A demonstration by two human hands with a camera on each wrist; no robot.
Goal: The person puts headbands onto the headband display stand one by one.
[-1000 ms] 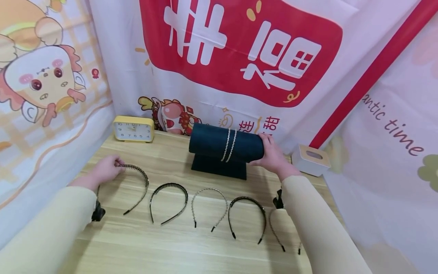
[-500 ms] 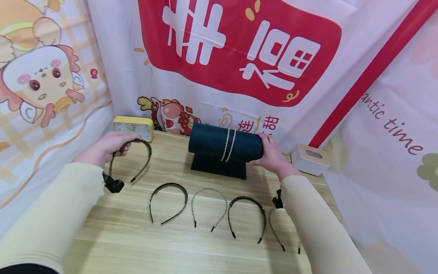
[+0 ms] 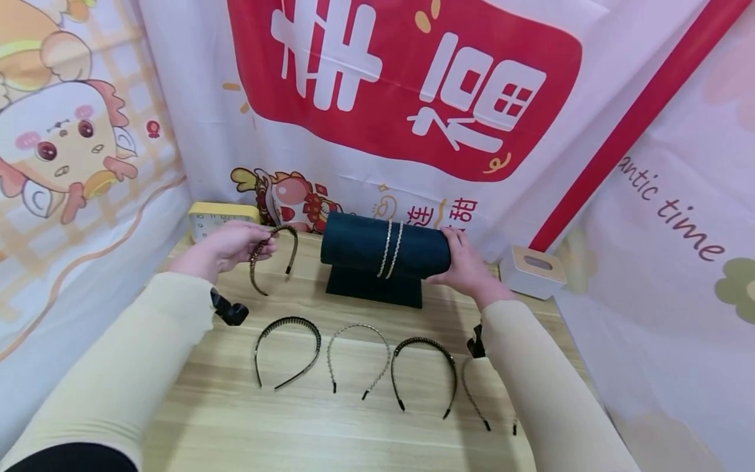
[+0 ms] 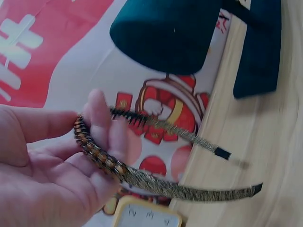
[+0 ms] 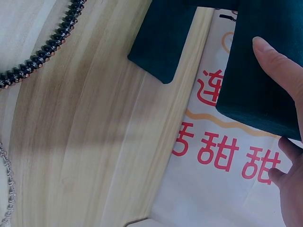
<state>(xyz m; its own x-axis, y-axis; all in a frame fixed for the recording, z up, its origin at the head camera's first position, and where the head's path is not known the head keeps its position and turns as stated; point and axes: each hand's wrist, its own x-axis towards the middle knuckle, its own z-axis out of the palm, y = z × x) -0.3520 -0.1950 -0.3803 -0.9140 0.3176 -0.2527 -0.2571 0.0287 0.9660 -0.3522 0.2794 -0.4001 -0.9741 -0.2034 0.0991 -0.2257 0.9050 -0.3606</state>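
My left hand (image 3: 238, 244) pinches a headband (image 4: 158, 185) between thumb and fingers near its arch, raised above the table. This headband has amber beads along the top, wrapped arms and black tips; in the left wrist view its two ends point toward the table. A dark green velvet display stand (image 3: 350, 246) with a thick roll on a flat base stands to its right. Two slim shiny bands (image 3: 385, 249) loop round the roll. My right hand (image 3: 466, 265) grips the roll's right end, thumb (image 5: 277, 64) laid on the velvet and other fingers partly hidden behind it.
In front of the stand lies a row of headbands: a black toothed one (image 3: 318, 341), a silver one (image 3: 387, 351), a dark one (image 3: 453, 373) and a thin one (image 3: 472, 396) partly under my right sleeve. A yellow clock (image 3: 227, 210) and tissue box (image 3: 531, 275) flank the back.
My left hand has lifted the headband from the left end of the row and carried it up and rightward, past the clock toward the roll's left end. My right hand stays on the roll.
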